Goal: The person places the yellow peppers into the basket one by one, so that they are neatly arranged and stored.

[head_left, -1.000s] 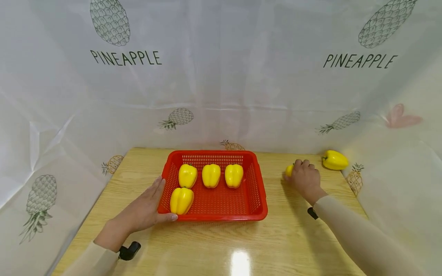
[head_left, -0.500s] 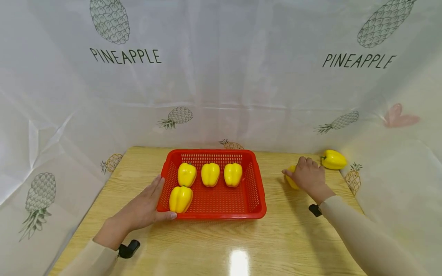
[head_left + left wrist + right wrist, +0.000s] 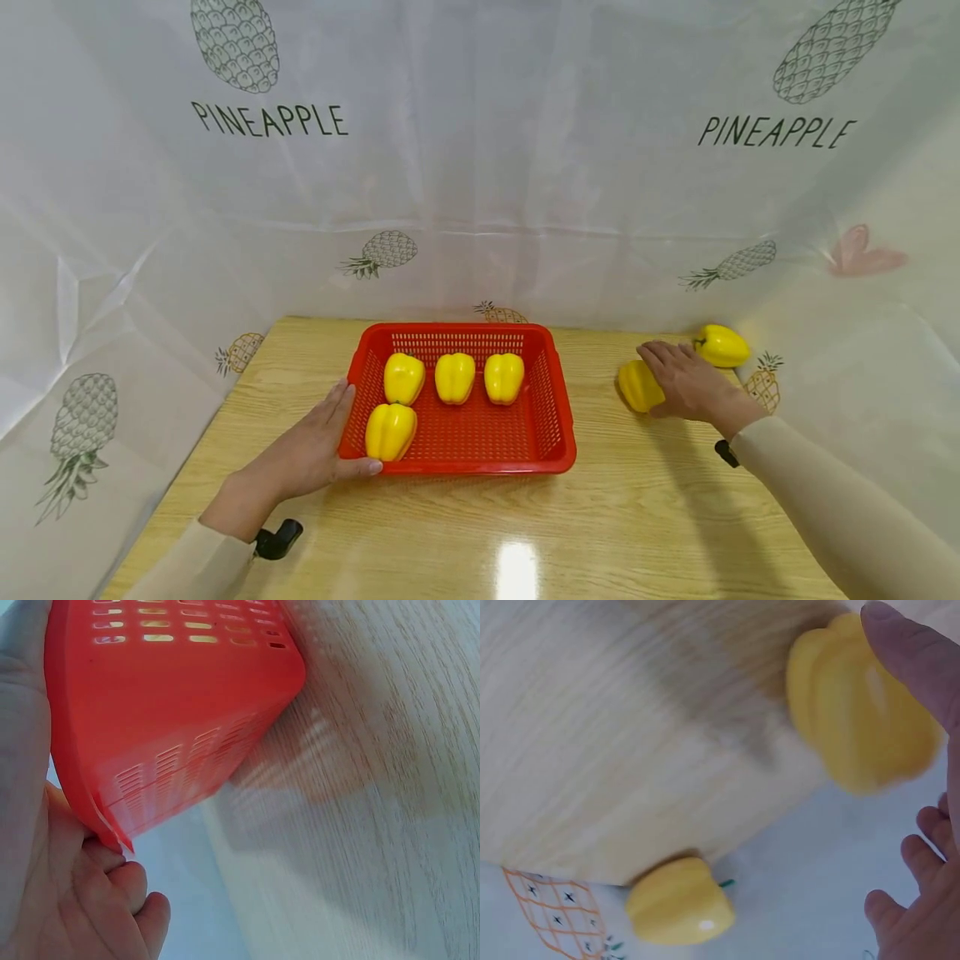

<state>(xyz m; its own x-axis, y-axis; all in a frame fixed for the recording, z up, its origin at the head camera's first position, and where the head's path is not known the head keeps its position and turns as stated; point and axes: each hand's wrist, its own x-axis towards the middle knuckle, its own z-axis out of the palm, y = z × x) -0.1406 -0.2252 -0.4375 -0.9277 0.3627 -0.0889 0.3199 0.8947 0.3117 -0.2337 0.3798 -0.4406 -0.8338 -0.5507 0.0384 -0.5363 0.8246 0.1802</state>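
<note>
A red plastic basket [image 3: 465, 468] stands mid-table with several yellow bell peppers [image 3: 454, 379] inside, three in a back row and one at the front left. My left hand [image 3: 307, 446] holds its front left corner, thumb on the front rim and fingers along the left side; the left wrist view shows fingertips at the basket's rim [image 3: 71, 772]. Right of the basket, another yellow bell pepper [image 3: 636, 387] sits on the table. My right hand [image 3: 690, 382] is beside and partly over it, fingers extended. In the right wrist view the thumb [image 3: 907, 656] overlaps this pepper [image 3: 847, 712].
One more yellow bell pepper [image 3: 722, 346] lies on its side at the table's back right corner, just beyond my right hand. White sheeting [image 3: 480, 167] printed with pineapples rises behind and beside the wooden table [image 3: 420, 533].
My right hand has loosened from the bell pepper and shifted right, its fingers straightening. More of that pepper now shows. The left hand and the basket have stayed in place.
</note>
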